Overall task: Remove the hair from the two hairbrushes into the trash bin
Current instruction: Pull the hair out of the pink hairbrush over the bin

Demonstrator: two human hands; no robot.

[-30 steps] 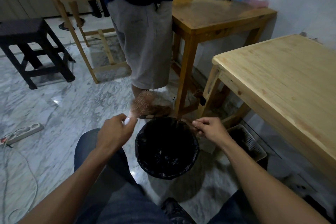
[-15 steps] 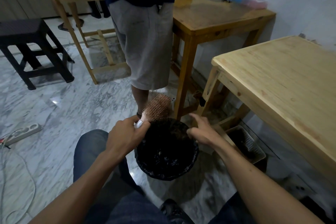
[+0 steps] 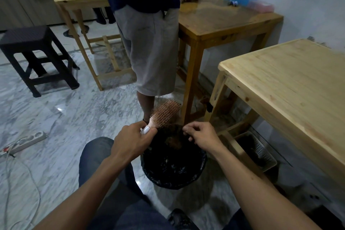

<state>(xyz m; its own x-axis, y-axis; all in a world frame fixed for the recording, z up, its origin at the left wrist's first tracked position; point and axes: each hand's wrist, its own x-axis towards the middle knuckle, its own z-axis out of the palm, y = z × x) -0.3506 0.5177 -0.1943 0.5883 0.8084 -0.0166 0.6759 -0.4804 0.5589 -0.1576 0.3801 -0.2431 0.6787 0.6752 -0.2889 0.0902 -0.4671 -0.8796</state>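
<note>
Right hand point(image 3: 202, 134) moved in from 0.5 s ago, fingers curled, pinching a hair clump point(image 3: 172, 139) over the trash bin point(image 3: 202, 162). Left hand point(image 3: 130, 142) grips the hairbrush point(image 3: 164, 113) handle. Next: likely let go of the hair.

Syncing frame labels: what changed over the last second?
The left hand raised the rose-gold bristle hairbrush nearer the black-lined round trash bin; the right hand now pinches a dark hair clump over it. Bin and light wooden table unchanged.

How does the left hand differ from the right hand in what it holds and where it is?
The left hand grips the pink hairbrush by its handle; the right hand pinches a hair clump. The left hand sits beside the trash bin; the right hand sits over its opening. Both have curled fingers.
</note>
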